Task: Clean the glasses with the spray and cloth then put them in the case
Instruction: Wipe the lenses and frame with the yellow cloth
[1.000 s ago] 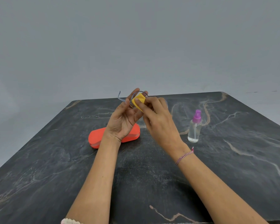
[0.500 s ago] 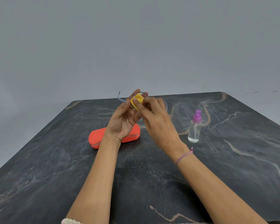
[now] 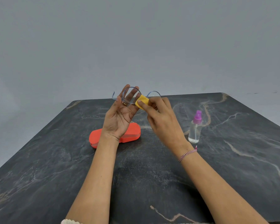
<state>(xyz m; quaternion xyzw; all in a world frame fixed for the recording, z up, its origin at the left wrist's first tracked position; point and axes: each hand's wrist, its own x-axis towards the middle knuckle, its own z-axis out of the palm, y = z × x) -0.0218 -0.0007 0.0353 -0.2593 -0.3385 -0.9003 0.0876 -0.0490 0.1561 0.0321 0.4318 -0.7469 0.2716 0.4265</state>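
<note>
My left hand (image 3: pixel 120 115) holds clear-framed glasses (image 3: pixel 130 95) up above the table, fingers behind the left lens. My right hand (image 3: pixel 162 120) pinches a small folded yellow cloth (image 3: pixel 142 101) at the bridge, between the two lenses. The right lens rim (image 3: pixel 153 93) shows above my right fingers. One temple arm sticks out to the left. An orange-red glasses case (image 3: pixel 132 131) lies closed on the table, partly hidden behind my left wrist. A clear spray bottle (image 3: pixel 195 128) with a purple top stands upright to the right of my hands.
A dark marble-patterned table (image 3: pixel 233 159) spans the view, with its far edge just behind my hands. A plain grey wall lies beyond it. A woven bracelet is on my right wrist.
The cloth has slid off the left lens to the right, toward the bridge. The left lens now shows uncovered, and both hands sit a little farther apart.
</note>
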